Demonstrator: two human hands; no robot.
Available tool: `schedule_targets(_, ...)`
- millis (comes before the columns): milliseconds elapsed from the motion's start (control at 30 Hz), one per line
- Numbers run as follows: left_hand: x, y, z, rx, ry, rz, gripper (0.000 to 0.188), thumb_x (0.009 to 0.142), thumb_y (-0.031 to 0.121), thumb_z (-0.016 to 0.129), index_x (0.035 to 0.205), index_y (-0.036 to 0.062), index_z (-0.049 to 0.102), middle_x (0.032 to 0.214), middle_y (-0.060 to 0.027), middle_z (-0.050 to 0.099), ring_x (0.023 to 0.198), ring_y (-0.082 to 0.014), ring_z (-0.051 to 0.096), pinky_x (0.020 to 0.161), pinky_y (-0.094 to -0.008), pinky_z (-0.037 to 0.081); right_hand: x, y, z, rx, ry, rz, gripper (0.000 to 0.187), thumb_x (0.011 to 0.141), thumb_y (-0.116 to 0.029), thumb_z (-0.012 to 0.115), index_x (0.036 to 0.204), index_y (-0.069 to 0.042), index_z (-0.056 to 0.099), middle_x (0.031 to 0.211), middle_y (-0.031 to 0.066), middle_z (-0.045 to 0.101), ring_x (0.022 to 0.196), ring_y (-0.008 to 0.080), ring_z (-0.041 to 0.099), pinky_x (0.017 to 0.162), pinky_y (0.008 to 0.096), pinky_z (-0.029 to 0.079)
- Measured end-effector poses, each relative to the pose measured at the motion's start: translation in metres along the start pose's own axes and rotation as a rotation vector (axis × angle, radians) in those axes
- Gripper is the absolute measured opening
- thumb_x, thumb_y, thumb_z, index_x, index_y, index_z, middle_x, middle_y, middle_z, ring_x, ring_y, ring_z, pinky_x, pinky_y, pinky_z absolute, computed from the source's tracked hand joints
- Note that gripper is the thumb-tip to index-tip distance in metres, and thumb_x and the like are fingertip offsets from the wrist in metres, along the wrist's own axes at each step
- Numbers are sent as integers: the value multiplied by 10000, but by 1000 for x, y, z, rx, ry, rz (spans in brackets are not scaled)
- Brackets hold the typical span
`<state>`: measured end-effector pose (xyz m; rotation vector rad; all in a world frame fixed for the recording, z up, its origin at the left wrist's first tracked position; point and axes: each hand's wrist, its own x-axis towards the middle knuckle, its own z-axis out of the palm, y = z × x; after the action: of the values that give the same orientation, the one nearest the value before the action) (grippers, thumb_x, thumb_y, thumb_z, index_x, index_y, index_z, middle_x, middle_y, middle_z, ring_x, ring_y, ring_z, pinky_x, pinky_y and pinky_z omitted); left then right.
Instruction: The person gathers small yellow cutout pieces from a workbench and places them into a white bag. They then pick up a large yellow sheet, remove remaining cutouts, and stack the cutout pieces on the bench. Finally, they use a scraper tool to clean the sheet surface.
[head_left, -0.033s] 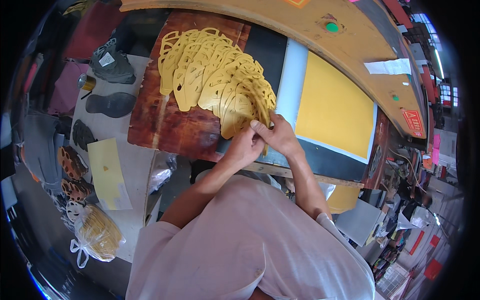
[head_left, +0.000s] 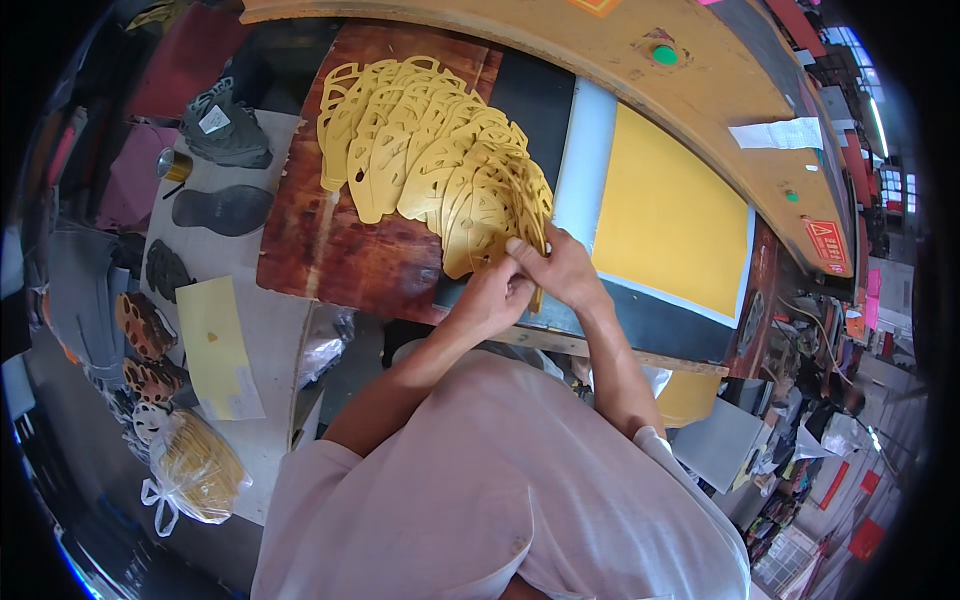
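A fanned row of yellow cut-out shoe upper pieces (head_left: 400,130), pierced with many holes, overlaps across a stained red-brown board (head_left: 370,265). At its near right end several pieces stand on edge in a bundle. My right hand (head_left: 565,270) is closed on that bundle, thumb on the near side. Close against it, my left hand (head_left: 495,297) has its fingers curled at the lower end of the same pieces, partly hidden. To the right of my hands lies a flat yellow sheet (head_left: 675,210) on a pale backing.
An orange machine beam (head_left: 560,35) with a green button (head_left: 664,54) spans the far side. On the left table are a dark shoe (head_left: 225,130), a dark sole (head_left: 222,209), a metal can (head_left: 173,164), a pale yellow sheet (head_left: 212,345) and a bagged yellow stack (head_left: 197,470).
The bundled pieces at my hands have shifted slightly and their faces show more clearly. My left hand has moved a little to the right, and my right thumb has shifted slightly.
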<state>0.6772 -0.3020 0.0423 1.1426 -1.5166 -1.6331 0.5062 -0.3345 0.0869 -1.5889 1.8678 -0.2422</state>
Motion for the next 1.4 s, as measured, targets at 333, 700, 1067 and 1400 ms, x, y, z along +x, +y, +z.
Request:
schedule_targets(333,8,-17,-25,300,351,-295,332,978,184,705,1260,10,681,1061,-190,744,934,-322,738,837,-423,580,3,-15,-24,-124,36,102,389,947,-238,591,1176,67,668,1168,365,683,1100,518,684,988,544,553)
schedule_targets(700,15,-24,5,94,331,-230,383,1017,152,660,1379,27,648,1268,-175,731,1113,-260,717,918,-383,577,18,-14,-1,-5,-161,70,588,945,-390,667,1282,91,622,1287,385,630,1200,512,647,1075,512,528)
schedule_targets(1067,7,-28,11,56,475,-432,403,994,213,726,1301,-41,668,1116,-155,768,996,-226,749,881,-351,596,20,-3,0,102,-87,38,659,977,-491,662,1281,92,635,1233,405,625,1206,564,609,1073,522,521)
schedule_targets(1400,61,22,-62,488,482,17,188,990,207,655,1055,42,718,894,-204,754,847,-389,758,748,-460,582,11,-10,-4,193,95,136,508,1015,-245,550,1373,115,534,1387,396,566,1212,570,607,1075,555,512)
